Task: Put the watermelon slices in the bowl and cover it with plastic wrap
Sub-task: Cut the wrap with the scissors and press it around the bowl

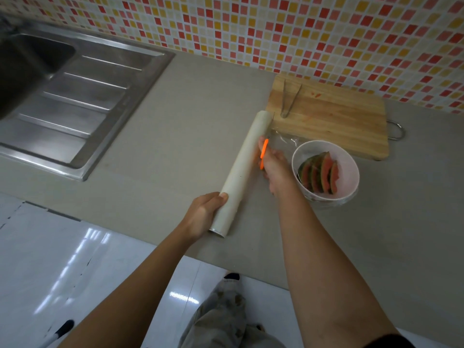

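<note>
On the grey countertop (200, 121), the right hand (275, 169) grips a slim orange-handled tool (263, 153) (its working end is hidden, so its kind is unclear) against one long white roll of plastic wrap (247, 162), whose near end the left hand (203, 214) clasps. Clear film (283, 140), hard to trace, reaches toward one round white bowl (347, 177) holding four watermelon slices (320, 175). One wooden cutting board (339, 121) carries one pair of metal tongs (288, 101).
</note>
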`<state>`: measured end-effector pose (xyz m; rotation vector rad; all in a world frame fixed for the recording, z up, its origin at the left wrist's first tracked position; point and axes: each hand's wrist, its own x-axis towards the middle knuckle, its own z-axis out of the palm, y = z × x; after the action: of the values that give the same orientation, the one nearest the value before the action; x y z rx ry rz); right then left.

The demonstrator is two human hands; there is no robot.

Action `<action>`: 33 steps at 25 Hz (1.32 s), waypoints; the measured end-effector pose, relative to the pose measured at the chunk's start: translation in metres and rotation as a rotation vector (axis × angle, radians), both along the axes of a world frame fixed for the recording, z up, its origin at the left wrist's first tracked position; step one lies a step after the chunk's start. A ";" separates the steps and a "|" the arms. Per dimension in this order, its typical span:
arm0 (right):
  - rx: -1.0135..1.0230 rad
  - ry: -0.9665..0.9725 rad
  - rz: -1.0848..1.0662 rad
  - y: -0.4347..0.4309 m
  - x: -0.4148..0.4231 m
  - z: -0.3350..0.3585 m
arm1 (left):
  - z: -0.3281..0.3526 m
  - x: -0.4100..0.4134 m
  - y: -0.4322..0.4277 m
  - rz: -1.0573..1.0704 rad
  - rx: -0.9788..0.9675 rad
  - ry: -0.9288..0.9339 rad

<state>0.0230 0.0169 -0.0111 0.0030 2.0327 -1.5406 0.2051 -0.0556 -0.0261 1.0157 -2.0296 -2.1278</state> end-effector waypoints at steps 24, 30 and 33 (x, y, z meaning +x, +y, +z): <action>-0.059 0.027 0.008 -0.028 -0.025 0.001 | 0.012 0.018 -0.028 -0.071 0.055 0.026; 0.083 0.042 -0.045 -0.035 -0.016 0.001 | 0.007 0.036 -0.045 0.008 0.029 -0.031; 0.221 0.200 -0.062 -0.042 0.016 -0.009 | 0.011 0.016 -0.057 0.159 -0.162 -0.079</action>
<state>0.0392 -0.0254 -0.0204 -0.0017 2.3728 -1.3921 0.2206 -0.1131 -0.0147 1.2090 -2.0385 -1.8414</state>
